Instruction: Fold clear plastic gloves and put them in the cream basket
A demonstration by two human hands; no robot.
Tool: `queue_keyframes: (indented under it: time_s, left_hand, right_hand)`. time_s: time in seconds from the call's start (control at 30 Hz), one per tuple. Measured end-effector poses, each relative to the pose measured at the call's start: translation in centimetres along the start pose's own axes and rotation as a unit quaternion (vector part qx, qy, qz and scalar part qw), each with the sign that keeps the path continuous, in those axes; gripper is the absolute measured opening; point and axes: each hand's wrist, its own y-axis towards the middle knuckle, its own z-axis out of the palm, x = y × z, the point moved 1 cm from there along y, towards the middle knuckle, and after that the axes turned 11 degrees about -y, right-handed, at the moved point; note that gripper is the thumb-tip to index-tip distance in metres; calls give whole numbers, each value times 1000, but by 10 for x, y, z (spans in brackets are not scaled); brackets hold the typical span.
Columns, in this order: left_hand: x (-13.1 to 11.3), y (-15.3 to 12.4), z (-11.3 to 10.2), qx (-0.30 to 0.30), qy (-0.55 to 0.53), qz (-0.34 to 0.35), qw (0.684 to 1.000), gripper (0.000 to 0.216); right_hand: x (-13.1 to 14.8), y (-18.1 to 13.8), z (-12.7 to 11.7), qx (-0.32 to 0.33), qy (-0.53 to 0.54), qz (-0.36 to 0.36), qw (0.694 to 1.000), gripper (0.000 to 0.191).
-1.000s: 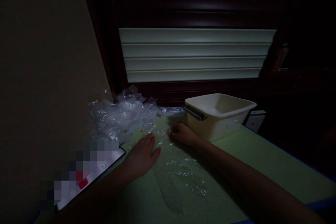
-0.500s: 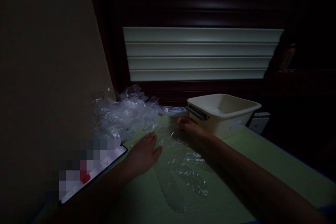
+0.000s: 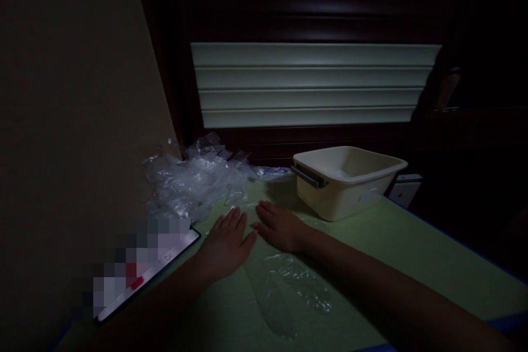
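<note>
Dimly lit green worktop (image 3: 412,253); cream tub (image 3: 346,179) at back, heap of clear plastic (image 3: 193,181) by wall. Both hands flat, fingers spread, side by side: left hand (image 3: 226,237), right hand (image 3: 279,226), pressing a clear plastic sheet (image 3: 295,283) lying on the worktop.

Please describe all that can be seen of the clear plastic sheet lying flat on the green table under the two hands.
The clear plastic sheet is thin, see-through film, wrinkled and faintly shiny in the dim light. It lies flat on the green table, stretching from the hands toward the camera. Its near part seems to split into long finger-like lobes, like a disposable glove, though the dark makes this uncertain. The left hand and the right hand both rest palm down, fingers spread, at its far end; whether the left one touches it is unclear.
</note>
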Motion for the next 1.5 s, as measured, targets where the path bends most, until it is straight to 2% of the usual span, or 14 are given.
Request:
queue_keyframes:
  time_s: [0.27, 0.47, 0.6, 0.73, 0.8, 0.97, 1.03, 1.17, 1.3, 1.5]
  left_hand:
    - [0, -1, -1, 16, -1, -4, 1000, 55]
    - [-1, -2, -3, 20, 2, -11, 1000, 56]
    - [3, 0, 2, -3, -7, -17, 1000, 63]
    - [6, 1, 6, -27, -13, -6, 1000, 56]
    - [4, 1, 5, -50, -10, 9, 999, 51]
    - [-3, -7, -4, -168, -7, 64, 984, 37]
    - [-5, -13, -7, -180, -14, 96, 979, 34]
    - [-5, -25, -10, -173, -65, 131, 974, 27]
    - [-4, -29, -13, -176, -116, 175, 962, 21]
    - [-5, -30, -24, -64, -118, 243, 961, 9]
  right_hand:
    - [-25, -8, 5, 39, -41, 130, 990, 70]
    - [-33, -18, 4, 34, -53, 169, 984, 71]
    - [-34, -24, -3, 3, -59, 145, 988, 64]
    - [-22, -30, -15, -45, -43, 60, 996, 63]
    - [-14, -34, -17, -44, -25, 22, 999, 63]
    - [-3, -38, -7, -15, 9, -27, 999, 59]
    - [-2, -37, -2, -15, -1, -29, 999, 57]
    - [-5, -34, 0, -17, -17, -34, 999, 54]
    - [-10, -31, -2, -1, -18, -69, 997, 56]
    - [-18, -32, -3, -11, 2, -76, 997, 58]
